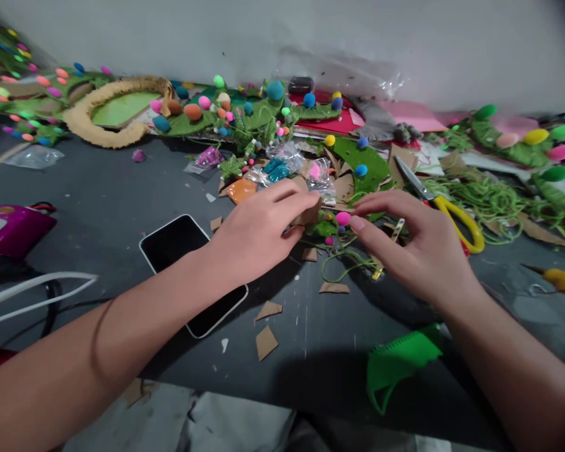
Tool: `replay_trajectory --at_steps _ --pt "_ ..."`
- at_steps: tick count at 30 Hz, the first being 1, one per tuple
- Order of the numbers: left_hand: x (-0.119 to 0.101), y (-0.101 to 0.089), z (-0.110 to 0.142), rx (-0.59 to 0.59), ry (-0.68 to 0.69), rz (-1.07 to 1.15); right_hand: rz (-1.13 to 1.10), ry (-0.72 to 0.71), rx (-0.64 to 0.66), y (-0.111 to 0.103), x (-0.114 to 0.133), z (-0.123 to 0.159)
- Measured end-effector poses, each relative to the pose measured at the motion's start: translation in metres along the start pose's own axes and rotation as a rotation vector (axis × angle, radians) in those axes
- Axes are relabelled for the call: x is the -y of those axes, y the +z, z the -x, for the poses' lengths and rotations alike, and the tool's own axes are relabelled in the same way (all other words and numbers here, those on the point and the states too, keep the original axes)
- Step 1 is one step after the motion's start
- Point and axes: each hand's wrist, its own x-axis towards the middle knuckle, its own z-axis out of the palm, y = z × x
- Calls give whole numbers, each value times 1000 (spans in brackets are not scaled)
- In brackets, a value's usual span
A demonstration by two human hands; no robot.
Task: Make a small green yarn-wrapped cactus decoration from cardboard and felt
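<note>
left hand (258, 232) clamped on a brown cardboard piece (309, 214), right hand (417, 251) right at the round, bright pink pom-pom (343, 218) between them, can't tell if it's pinched, over the dark grey desk (101, 188).

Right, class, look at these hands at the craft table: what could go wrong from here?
1. The metal scissors with yellow and red handles lie close by the right hand, so a careless move might knock them.
2. The black-screened, white-edged phone lies partly hidden behind the left forearm, so it could get bumped.
3. The tangled green cord beside the scissors might snag if they are lifted.
</note>
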Motion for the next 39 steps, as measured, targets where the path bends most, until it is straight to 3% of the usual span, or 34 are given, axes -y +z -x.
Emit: replay_trajectory --at_steps 2,7,12,17,21,24,31,39 --pt "-1 1 1 -20 51 17 -69 -16 -14 6 0 1" --pt "-5 3 2 -17 74 90 -216 46 159 17 -1 4" --pt "-9 1 0 49 -16 287 -231 58 138 20 -3 3" --pt "-13 -4 -4 148 -188 595 -275 49 129 19 -5 5" --pt "-8 0 -7 148 -310 702 -253 46 191 17 -3 5" --pt "-2 4 -8 176 -338 759 -261 74 253 13 -1 1" --pt "-3 4 -8 325 -348 893 -202 148 231 9 0 -2" --pt "1 3 -9 190 -374 826 -287 206 262 0 5 -3"
